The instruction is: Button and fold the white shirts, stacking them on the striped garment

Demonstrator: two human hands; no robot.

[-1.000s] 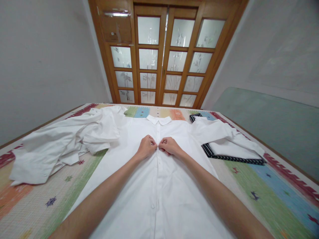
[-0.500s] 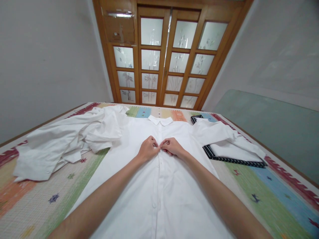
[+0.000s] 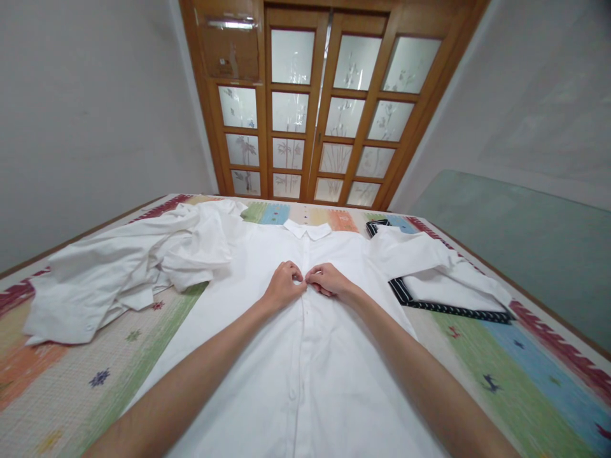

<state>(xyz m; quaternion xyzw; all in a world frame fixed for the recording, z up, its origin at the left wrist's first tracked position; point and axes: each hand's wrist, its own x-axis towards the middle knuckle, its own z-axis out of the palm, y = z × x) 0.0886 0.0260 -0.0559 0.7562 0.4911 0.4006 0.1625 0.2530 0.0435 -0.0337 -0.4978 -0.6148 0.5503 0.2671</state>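
Note:
A white shirt (image 3: 248,369) lies spread on its back, front side up, with its collar (image 3: 308,230) at the far end. Along its middle runs the button placket, closed near the collar. My left hand (image 3: 285,284) pinches the placket edge at chest height, fingers curled. Facing it, my right hand (image 3: 329,280) pinches the same spot, fingertips almost touching those of the left. Whatever button lies between the fingertips is hidden. Below the hands the two front edges lie close together.
The shirt rests on a patterned, striped cloth (image 3: 126,318). A crumpled white garment (image 3: 109,273) lies at the left. White fabric with a black patterned trim (image 3: 458,309) lies at the right. Behind stand wooden doors with glass panes (image 3: 312,127); a pale green board (image 3: 515,242) leans at the right.
Both hands stay pinched at the same place on the placket, with only a slight shift of the fingers. The view has tilted very slightly.

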